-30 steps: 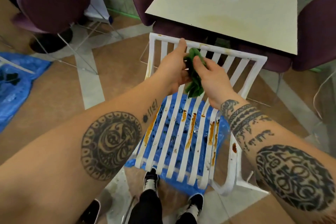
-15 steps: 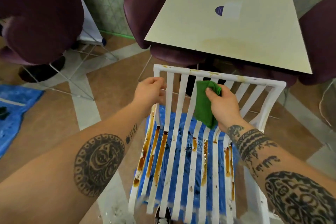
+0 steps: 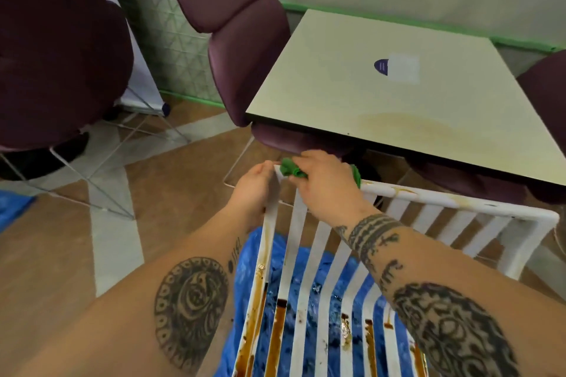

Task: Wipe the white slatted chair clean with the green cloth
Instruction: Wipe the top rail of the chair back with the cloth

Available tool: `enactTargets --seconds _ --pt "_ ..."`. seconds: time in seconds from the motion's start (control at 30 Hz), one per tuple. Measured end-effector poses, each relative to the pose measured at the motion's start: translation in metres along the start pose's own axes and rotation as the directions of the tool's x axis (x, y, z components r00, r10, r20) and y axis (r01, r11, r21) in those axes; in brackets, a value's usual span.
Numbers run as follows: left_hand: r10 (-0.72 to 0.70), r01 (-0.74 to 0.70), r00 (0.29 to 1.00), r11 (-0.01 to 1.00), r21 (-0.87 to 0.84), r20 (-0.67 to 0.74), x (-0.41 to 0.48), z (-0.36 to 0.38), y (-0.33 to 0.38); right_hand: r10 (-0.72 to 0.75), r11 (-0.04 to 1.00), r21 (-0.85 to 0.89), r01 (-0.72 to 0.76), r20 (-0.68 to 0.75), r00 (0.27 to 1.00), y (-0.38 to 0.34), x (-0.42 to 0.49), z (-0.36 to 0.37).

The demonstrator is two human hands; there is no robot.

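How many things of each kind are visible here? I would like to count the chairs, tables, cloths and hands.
purple padded chairs: 3
white slatted chair: 1
table: 1
green cloth: 1
hands, the left hand and the right hand: 2
Total: 8
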State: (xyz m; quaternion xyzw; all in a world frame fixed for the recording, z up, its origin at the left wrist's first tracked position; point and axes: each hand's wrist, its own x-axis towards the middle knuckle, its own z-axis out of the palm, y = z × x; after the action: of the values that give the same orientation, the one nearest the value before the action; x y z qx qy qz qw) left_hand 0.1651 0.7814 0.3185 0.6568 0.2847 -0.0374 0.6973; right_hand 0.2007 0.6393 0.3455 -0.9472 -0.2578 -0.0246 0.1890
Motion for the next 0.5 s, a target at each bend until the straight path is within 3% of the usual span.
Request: enactTargets --seconds 0.07,0.23,0.5 --pt "0.003 -0.002 0.999 1.0 -0.021 0.036 0.007 -0.005 -0.004 -0.028 0.988 -0.148 0.035 0.052 0.998 -0.007 0.005 0.02" --pt "0.026 -0.027 0.999 0.999 0.033 0.029 0.018 -0.011 -0.01 -0.09 0.964 -0.239 0.115 0.111 0.99 0.006 0.005 0.023" --pt "0.08 -0.07 0.996 0.981 0.179 -0.049 0.025 -0.005 -0.014 0.051 0.996 0.069 -0.05 -0.017 0.999 0.018 0.011 0.017"
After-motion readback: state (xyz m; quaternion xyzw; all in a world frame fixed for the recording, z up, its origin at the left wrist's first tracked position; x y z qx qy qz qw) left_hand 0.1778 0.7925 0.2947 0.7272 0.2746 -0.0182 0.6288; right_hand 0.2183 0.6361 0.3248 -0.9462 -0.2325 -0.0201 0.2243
